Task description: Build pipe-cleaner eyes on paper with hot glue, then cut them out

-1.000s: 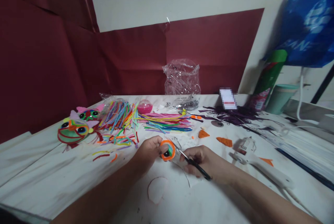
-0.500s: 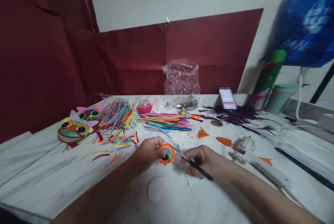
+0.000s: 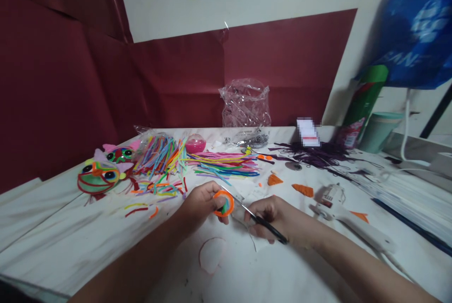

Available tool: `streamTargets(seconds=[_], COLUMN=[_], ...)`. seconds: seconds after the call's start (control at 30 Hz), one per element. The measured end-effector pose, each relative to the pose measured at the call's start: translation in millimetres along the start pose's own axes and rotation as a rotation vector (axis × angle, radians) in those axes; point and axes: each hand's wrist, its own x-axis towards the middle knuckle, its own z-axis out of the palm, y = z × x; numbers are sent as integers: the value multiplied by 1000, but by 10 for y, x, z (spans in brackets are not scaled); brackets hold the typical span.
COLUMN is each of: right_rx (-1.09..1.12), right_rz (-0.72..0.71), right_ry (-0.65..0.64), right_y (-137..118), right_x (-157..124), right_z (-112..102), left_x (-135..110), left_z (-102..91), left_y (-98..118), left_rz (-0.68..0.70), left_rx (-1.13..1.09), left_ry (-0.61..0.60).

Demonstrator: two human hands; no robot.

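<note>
In my left hand (image 3: 205, 202) is a small round pipe-cleaner eye (image 3: 231, 205) with an orange rim and blue and green inside, pinched between thumb and fingers. The thumb covers part of its face. My right hand (image 3: 266, 216) grips black-handled scissors (image 3: 259, 220), seen almost edge-on. Their metal blades point up and left, crossing close to the eye's upper right rim. Whether they touch it I cannot tell. A thin pale strand hangs below the scissors. Under my hands, a faint reddish ring (image 3: 200, 256) lies on the white table.
Two colourful pipe-cleaner fish-like faces (image 3: 99, 178) sit at left. Bundles of pipe cleaners (image 3: 226, 164) and cut scraps (image 3: 158, 190) lie behind my hands. To the right are orange pieces (image 3: 302, 191), a white glue gun (image 3: 360, 227) with its cord, and dark purple strands (image 3: 318, 155).
The eye has shifted slightly left and turned in my left hand, and my thumb now covers more of its dark centre. My right hand and the scissors have barely moved.
</note>
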Motion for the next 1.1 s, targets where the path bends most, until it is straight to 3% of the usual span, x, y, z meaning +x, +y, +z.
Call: streamTargets(seconds=[0.93, 1.03, 1.1], right_rx=[-32, -27, -50], right_rz=[-9, -2, -1], right_ry=[-42, 32, 190], right_y=[10, 7, 25], right_x=[-14, 2, 24], right_z=[-18, -77, -168], left_x=[32, 44, 62], left_z=[-17, -10, -19], left_y=[-7, 12, 32], left_rz=[-46, -58, -60], left_rx=[11, 9, -5], left_ry=[-45, -6, 129])
